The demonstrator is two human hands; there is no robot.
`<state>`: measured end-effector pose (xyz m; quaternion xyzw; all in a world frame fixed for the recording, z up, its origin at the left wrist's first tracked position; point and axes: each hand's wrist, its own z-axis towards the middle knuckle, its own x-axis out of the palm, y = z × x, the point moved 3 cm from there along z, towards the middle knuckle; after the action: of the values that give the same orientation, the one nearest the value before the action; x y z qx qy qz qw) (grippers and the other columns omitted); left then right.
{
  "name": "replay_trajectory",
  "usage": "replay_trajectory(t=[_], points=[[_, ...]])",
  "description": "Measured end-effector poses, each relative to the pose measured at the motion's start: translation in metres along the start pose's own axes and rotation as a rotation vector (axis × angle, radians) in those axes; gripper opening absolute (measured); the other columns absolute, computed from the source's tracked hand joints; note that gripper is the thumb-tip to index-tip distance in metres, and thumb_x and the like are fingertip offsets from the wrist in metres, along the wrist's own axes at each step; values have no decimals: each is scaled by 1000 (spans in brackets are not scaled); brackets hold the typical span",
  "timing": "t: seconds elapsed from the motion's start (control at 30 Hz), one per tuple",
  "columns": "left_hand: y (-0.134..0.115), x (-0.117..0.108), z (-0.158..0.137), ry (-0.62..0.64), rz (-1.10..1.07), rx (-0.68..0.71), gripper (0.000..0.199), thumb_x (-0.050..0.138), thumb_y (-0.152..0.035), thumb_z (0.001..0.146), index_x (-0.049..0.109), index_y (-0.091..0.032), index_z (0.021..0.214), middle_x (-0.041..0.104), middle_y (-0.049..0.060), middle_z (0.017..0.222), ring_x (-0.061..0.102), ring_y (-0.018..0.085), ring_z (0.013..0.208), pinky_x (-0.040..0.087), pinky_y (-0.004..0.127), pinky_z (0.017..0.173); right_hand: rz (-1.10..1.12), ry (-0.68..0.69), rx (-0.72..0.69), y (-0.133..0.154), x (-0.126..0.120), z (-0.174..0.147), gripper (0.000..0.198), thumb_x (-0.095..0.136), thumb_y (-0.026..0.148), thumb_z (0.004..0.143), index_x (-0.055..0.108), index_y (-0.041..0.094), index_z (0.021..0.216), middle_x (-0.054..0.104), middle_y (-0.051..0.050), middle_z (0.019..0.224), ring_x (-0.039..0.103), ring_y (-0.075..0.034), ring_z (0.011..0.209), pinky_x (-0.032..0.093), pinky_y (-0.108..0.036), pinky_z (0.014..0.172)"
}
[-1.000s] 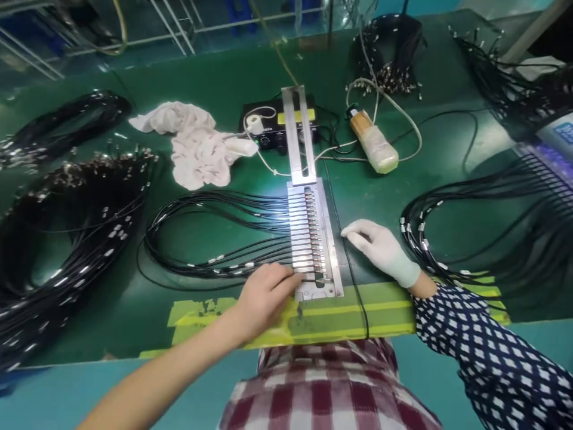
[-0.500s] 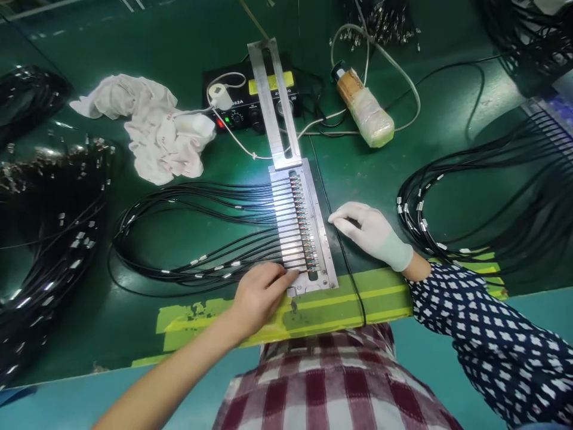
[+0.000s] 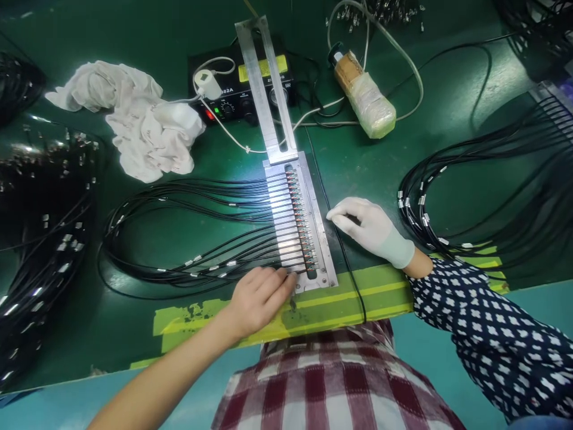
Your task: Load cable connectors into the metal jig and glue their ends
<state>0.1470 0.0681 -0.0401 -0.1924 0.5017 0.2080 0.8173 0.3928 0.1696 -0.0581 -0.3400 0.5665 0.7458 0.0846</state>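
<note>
My left hand [image 3: 259, 301], bare, lies at the near end of a flat metal fixture [image 3: 286, 239], its fingers bent and pressed together over the lowest of the black cables [image 3: 224, 258]. Several cables lie side by side across the plate, with small connector ends [image 3: 301, 221] lined up in its slot. Its slotted metal bar [image 3: 257, 83] extends away from the far end. My right hand [image 3: 373, 233] wears a white glove and rests right of the fixture. Its thumb and forefinger tips meet beside a thin black cord [image 3: 347, 263]; anything between them is too small to make out.
A black control box [image 3: 242, 107] with knobs and lit switches stands behind the fixture. Left of it lies crumpled white cloth [image 3: 152, 131]; to its right, a taped, wrapped bottle-like object [image 3: 369, 107]. Cable bundles lie left [image 3: 54, 251] and right [image 3: 423, 203]. Yellow-green tape [image 3: 385, 292] lines the front edge.
The view has shifted slightly. My left fingers have stretched forward a little over the lowest cable. My right hand stays in nearly the same place beside the fixture.
</note>
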Motion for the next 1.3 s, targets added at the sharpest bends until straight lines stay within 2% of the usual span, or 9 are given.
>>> replay_trajectory(t=[0.37,0.47,0.63,0.8,0.87,0.93,1.07,1.2,1.3], points=[[5,12,-15,56,-193,-110,36,47,-7,95,57,-10,129,67,13,99,60,20,88,47,33,76,-28,14,-6,-1,0,0,17,53,24,96,70,23,93,71,0,94,63,-19,90,42,-33,88],[3,7,-16,77,-116,-167,36,46,-8,95,59,-13,128,67,12,101,59,23,97,44,37,83,-37,20,-2,-1,0,-1,17,54,23,96,70,23,92,71,1,93,63,-18,88,42,-32,87],[-5,10,-21,141,-38,-155,39,48,-5,92,58,-8,130,65,13,98,57,22,88,42,35,77,-39,30,-9,-2,0,2,15,55,23,96,70,23,92,71,1,93,62,-18,88,41,-32,87],[-6,12,-25,92,-52,-176,49,49,-4,90,51,-10,139,66,12,98,58,22,91,44,34,81,-44,11,-19,-1,3,-1,15,55,23,97,70,23,92,71,1,91,62,-18,88,42,-34,87],[-8,9,-23,102,-42,-204,54,50,-8,91,46,-14,144,66,13,109,59,24,103,44,37,90,-31,4,-17,1,1,-3,16,55,24,97,69,23,91,71,1,92,64,-18,89,44,-34,87],[-11,10,-21,168,-33,-217,60,53,-25,94,38,-11,150,58,18,134,51,30,126,37,43,105,-24,-19,-12,4,-8,1,16,53,24,97,69,23,92,71,0,94,65,-19,91,47,-34,88],[-15,21,-19,282,41,-236,97,52,-67,87,24,-2,154,28,23,160,22,38,150,18,47,120,-207,-217,13,8,-55,43,27,55,31,95,63,22,119,67,-6,116,64,-23,101,50,-38,94],[-15,32,-21,298,53,-270,96,55,-58,87,17,-4,157,20,20,163,13,36,153,13,47,122,-583,-307,220,-13,-103,124,57,65,39,86,52,18,137,50,-18,141,48,-42,125,42,-57,102],[-15,35,-23,314,24,-287,96,55,-56,87,12,-7,158,17,19,164,11,36,154,17,49,122,-447,-259,475,-44,-111,174,78,77,34,74,45,17,143,48,-21,142,43,-46,129,33,-62,108]])
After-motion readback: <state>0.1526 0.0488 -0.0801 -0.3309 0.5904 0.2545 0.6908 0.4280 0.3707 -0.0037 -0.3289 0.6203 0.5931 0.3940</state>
